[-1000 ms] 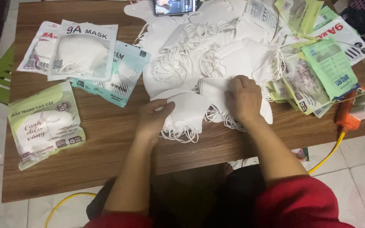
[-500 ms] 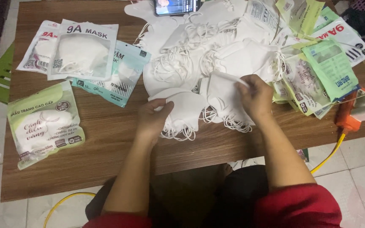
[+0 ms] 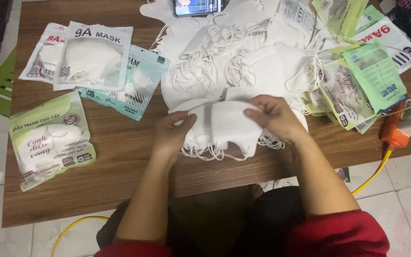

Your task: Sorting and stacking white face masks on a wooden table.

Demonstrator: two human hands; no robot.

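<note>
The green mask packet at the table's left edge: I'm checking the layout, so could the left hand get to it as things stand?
Probably yes. The left hand grips the stack of white masks, so it must let go first; only bare wooden table lies between it and the green mask packet.

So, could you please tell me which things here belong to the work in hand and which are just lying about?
In hand:
- left hand and right hand, holding a stack of white masks
- mask pile behind it

Lying about:
- sealed mask packs at left
- green pack
- empty packets at right
- phone
- orange power strip
</note>
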